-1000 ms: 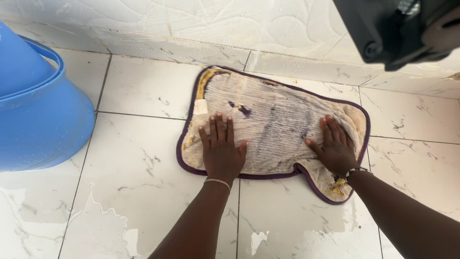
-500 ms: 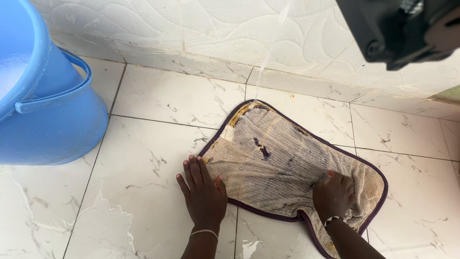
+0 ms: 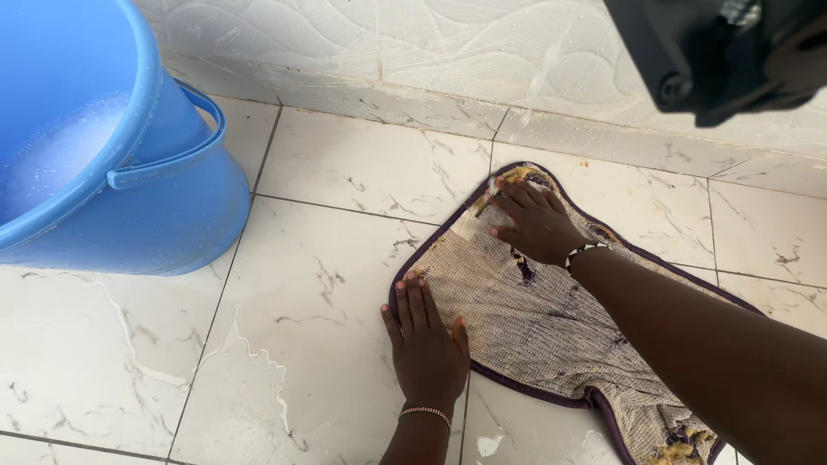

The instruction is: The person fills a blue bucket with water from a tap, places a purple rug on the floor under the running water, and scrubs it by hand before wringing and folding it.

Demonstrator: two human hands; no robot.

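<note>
Lying flat on the wet tiled floor (image 3: 301, 284), the mat (image 3: 551, 336) is pinned under open, spread fingers: left hand (image 3: 426, 349) at its near edge, right hand (image 3: 538, 226) at its far corner. Judged mid-wash; the blue bucket (image 3: 112, 172) stands well left of the fingers.

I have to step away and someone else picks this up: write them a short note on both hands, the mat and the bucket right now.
Left hand: flat, palm down, pressing the near left edge of the mat, fingers partly on the tile.
Right hand: flat on the mat's far corner, arm crossing over it.
The mat lies on the wet floor by the wall, mesh backing up, purple trim showing.
Blue bucket with sudsy water stands at left, untouched.
Done: mat spread, floor wetted. Left: cannot tell from the picture.
</note>
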